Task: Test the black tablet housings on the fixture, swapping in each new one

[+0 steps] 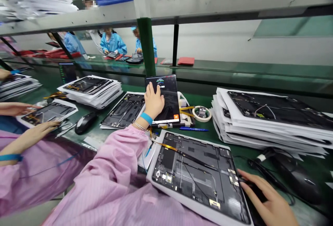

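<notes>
My left hand (pixel 154 100) reaches to an upright tablet screen (pixel 169 103), fingers spread, fingertips at its lit upper part. Below it lies an opened tablet housing (pixel 197 160) in a white sleeve, its inner boards and wires exposed. A gold and black ribbon cable (pixel 169 147) crosses the housing and runs toward the screen's base. At the housing's right edge is my right hand (pixel 267 198), thumb and forefinger closed around a dark plug-like piece, mostly hidden by the fingers.
Stacks of housings in white sleeves stand right (pixel 234 129) and left (pixel 96 96). Around the screen are a tape roll (pixel 202 114), a blue pen (pixel 194 129) and another housing (pixel 122 111). A black mouse (pixel 85 122) lies near a co-worker's hands (pixel 33 134). A shelf beam (pixel 208 6) crosses above.
</notes>
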Tool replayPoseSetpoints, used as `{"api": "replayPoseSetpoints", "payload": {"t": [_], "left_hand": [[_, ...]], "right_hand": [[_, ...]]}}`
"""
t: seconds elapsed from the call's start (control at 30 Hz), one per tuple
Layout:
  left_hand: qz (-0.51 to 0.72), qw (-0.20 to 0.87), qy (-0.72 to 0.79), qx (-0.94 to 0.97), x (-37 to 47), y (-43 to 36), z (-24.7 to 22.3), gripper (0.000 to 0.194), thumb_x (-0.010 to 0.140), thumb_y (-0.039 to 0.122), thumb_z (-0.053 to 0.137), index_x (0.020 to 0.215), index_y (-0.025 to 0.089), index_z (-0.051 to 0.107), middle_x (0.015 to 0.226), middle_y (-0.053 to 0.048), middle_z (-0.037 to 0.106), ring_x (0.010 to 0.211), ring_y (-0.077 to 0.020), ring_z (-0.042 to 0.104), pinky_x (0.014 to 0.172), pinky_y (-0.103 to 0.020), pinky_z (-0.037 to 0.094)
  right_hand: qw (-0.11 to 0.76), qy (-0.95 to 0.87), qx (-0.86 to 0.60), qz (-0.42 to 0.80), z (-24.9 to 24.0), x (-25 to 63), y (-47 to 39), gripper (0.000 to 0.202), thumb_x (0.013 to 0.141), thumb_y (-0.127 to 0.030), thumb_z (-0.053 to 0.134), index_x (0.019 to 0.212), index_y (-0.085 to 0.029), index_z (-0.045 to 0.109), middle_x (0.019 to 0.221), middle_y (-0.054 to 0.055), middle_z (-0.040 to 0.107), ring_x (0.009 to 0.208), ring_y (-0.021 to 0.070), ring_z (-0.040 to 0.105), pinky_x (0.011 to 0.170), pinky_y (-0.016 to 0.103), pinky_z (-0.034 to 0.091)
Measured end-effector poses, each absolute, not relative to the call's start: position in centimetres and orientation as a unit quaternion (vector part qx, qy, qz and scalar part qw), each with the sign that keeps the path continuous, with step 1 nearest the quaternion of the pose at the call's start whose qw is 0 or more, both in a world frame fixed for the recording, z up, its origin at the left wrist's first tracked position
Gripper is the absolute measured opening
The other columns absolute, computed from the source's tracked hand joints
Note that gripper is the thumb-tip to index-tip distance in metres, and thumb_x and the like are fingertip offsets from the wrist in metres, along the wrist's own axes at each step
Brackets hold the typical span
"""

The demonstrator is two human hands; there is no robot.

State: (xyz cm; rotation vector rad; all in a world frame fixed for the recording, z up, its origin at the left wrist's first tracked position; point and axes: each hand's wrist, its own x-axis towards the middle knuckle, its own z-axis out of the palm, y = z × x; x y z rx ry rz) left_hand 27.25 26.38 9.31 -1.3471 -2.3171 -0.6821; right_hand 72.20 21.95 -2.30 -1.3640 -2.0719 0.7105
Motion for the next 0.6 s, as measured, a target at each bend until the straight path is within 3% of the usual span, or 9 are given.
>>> {"api": "replayPoseSetpoints", "payload": {"t": [0.07, 0.17, 0.27, 0.37, 0.47, 0.6], "left_hand": [[-0.236, 0.199, -0.818, -0.485, 27.2, 26.8, 8.8, 0.055, 0.090, 0.027, 0.048, 0.142, 0.012, 0.041, 0.156, -0.023, 0.019, 0.143, -0.0374, 0.020, 0.109, -0.053, 0.028], [-0.276, 0.199, -0.806, -0.484, 29.0, 26.2, 9.1, 0.052, 0.091, 0.029, 0.047, 0.140, 0.011, 0.042, 0.155, -0.022, 0.020, 0.143, -0.0378, 0.017, 0.110, -0.054, 0.025], [-0.346, 0.145, -0.724, -0.578, 33.8, 24.4, 9.4, 0.041, 0.093, 0.032, 0.043, 0.129, 0.012, 0.052, 0.142, -0.019, 0.043, 0.134, -0.0318, 0.035, 0.108, -0.046, 0.032], [-0.306, 0.014, -0.595, -0.743, 39.5, 22.8, 8.0, 0.028, 0.094, 0.034, 0.045, 0.103, 0.018, 0.066, 0.107, -0.011, 0.063, 0.105, -0.0247, 0.054, 0.093, -0.037, 0.043], [-0.222, -0.039, -0.557, -0.800, 42.8, 22.8, 5.4, 0.032, 0.093, 0.040, 0.050, 0.089, 0.015, 0.070, 0.092, -0.012, 0.063, 0.096, -0.0268, 0.054, 0.082, -0.039, 0.045], [-0.216, -0.135, -0.523, -0.813, 42.9, 24.0, 3.1, 0.029, 0.093, 0.037, 0.053, 0.086, 0.015, 0.071, 0.091, -0.009, 0.066, 0.092, -0.0225, 0.058, 0.082, -0.034, 0.045]], "right_hand": [[0.278, -0.787, -0.497, 0.239, -2.4, 72.3, 22.2, 0.042, 0.082, -0.057, 0.058, 0.108, -0.027, 0.071, 0.117, 0.007, 0.066, 0.106, 0.0271, 0.064, 0.050, 0.022, 0.057], [0.283, -0.839, -0.437, 0.159, -2.1, 72.3, 22.7, 0.037, 0.087, -0.053, 0.054, 0.104, -0.026, 0.072, 0.107, 0.007, 0.070, 0.096, 0.0243, 0.068, 0.066, 0.028, 0.061], [0.272, -0.885, -0.372, 0.063, -1.3, 71.9, 22.8, 0.032, 0.092, -0.046, 0.048, 0.096, -0.024, 0.071, 0.095, 0.006, 0.072, 0.086, 0.0230, 0.069, 0.072, 0.032, 0.060], [0.261, -0.904, -0.338, 0.002, -0.2, 71.3, 22.3, 0.027, 0.093, -0.035, 0.044, 0.093, -0.022, 0.067, 0.087, 0.006, 0.072, 0.076, 0.0218, 0.070, 0.065, 0.031, 0.059], [0.254, -0.911, -0.325, 0.010, 0.7, 71.1, 21.9, 0.024, 0.094, -0.029, 0.042, 0.094, -0.022, 0.065, 0.084, 0.005, 0.071, 0.072, 0.0207, 0.069, 0.063, 0.030, 0.057], [0.239, -0.908, -0.336, 0.067, 1.6, 71.5, 21.1, 0.023, 0.093, -0.034, 0.049, 0.105, -0.023, 0.065, 0.090, 0.006, 0.071, 0.079, 0.0220, 0.068, 0.070, 0.032, 0.057]]}}
